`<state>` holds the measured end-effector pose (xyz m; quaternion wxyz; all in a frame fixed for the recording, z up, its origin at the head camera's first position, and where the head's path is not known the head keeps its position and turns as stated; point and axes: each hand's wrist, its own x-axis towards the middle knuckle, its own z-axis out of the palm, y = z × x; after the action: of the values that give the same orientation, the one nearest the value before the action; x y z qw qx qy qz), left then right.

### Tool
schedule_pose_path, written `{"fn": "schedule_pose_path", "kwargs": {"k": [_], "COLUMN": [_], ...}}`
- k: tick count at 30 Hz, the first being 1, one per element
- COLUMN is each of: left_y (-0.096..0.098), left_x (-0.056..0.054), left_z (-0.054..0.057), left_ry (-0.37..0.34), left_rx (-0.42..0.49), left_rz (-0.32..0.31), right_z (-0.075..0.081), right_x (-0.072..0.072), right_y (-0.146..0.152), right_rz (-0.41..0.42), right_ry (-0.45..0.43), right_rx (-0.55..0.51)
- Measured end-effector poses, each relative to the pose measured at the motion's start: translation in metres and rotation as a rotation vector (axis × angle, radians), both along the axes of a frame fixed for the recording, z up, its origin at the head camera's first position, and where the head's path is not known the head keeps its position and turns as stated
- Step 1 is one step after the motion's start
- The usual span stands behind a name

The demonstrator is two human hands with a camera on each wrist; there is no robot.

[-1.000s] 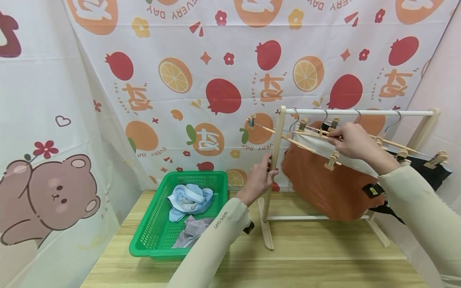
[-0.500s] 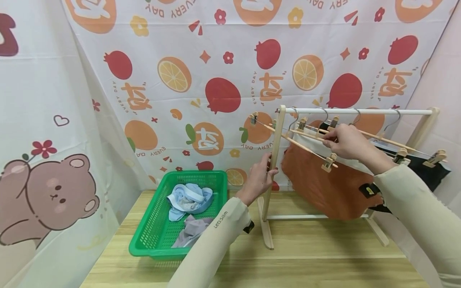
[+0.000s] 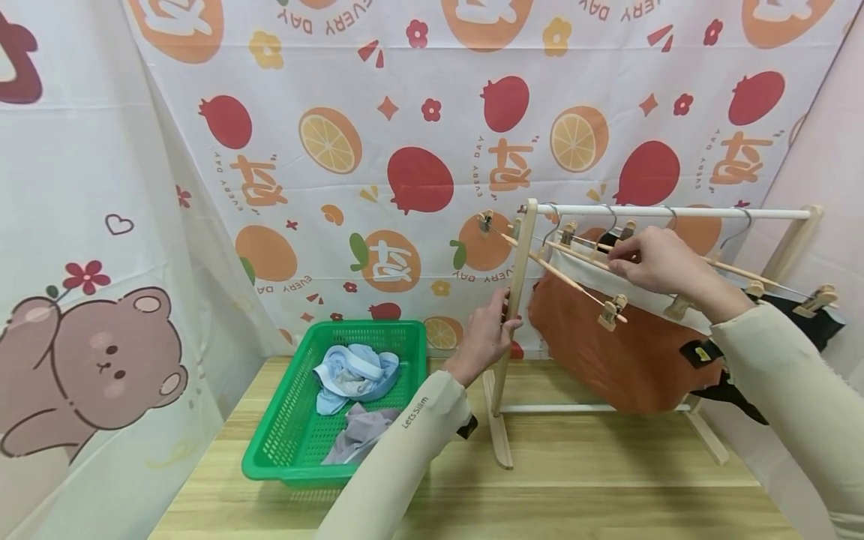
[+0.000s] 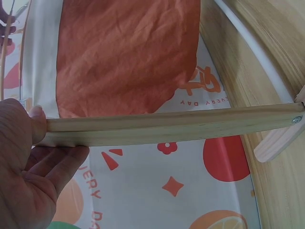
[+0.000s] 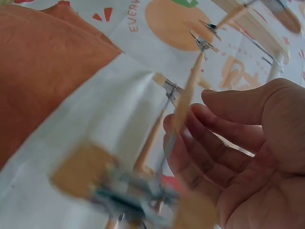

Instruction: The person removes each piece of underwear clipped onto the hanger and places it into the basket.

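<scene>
My left hand (image 3: pixel 482 337) grips the wooden upright post (image 4: pixel 167 126) of a small clothes rack. Higher up to the right, my right hand (image 3: pixel 651 259) pinches the thin bar of a clip hanger (image 3: pixel 577 255). In the right wrist view, the fingertips curl round this bar (image 5: pixel 185 100) and a blurred clip (image 5: pixel 128 195) fills the foreground. In front of it hangs another clip hanger (image 3: pixel 567 279) with bare clips (image 3: pixel 613 311). Behind hangs a rust-orange garment (image 3: pixel 607 341) with a white waistband, partly hidden by the right hand and sleeve.
A green basket (image 3: pixel 297 474) on the wooden table (image 3: pixel 560 480) holds a light blue garment (image 3: pixel 358 371) and a greyish-purple one (image 3: pixel 361 435). The rack's white rail (image 3: pixel 715 212) carries several hangers. A black garment (image 3: pixel 803 322) hangs at the right. A fruit-print curtain (image 3: pixel 378 82) stands behind.
The front bare hanger has swivelled, its left end moving right and its right end toward me. The pinched hanger has turned too, bringing a clip out below my right hand. My left hand stays put.
</scene>
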<state>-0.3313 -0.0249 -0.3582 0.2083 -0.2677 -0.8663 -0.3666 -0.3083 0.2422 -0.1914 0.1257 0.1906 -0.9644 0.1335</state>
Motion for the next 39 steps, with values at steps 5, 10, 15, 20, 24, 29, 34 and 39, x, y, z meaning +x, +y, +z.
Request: {"fn": "schedule_pose_path", "kwargs": {"k": [5,10,15,20,24,29,34,39], "left_y": [0.001,0.001,0.0,0.0,0.0,0.0,0.0,0.001], "left_x": [0.0,-0.001,0.0,0.0,0.001,0.0,0.001,0.002], "left_z": [0.0,0.0,0.0,0.0,0.0,0.001,0.0,0.0], "left_ry": [-0.002,0.006,0.005,0.01,0.01,0.012,0.007,0.003], "left_rx": [0.011,0.017,0.017,0.011,0.014,0.017,0.021,0.026], "left_rz": [-0.008,-0.01,-0.011,-0.014,-0.014,-0.012,-0.008,-0.01], "right_z": [0.009,0.012,0.01,0.007,0.003,-0.005,-0.014,-0.02], "right_x": [0.002,0.0,-0.003,-0.005,-0.007,-0.011,-0.016,-0.018], "right_y": [0.01,0.027,0.044,0.058,0.065,0.07,0.072,0.074], "right_rz": [-0.042,-0.074,-0.084,-0.109,-0.134,-0.111,-0.073,-0.068], "right_ry": [0.071,0.124,0.164,0.104,0.032,-0.011,-0.004,0.001], "right_rx": [-0.033,-0.042,0.021,0.074,0.079,0.092,0.074,0.031]}}
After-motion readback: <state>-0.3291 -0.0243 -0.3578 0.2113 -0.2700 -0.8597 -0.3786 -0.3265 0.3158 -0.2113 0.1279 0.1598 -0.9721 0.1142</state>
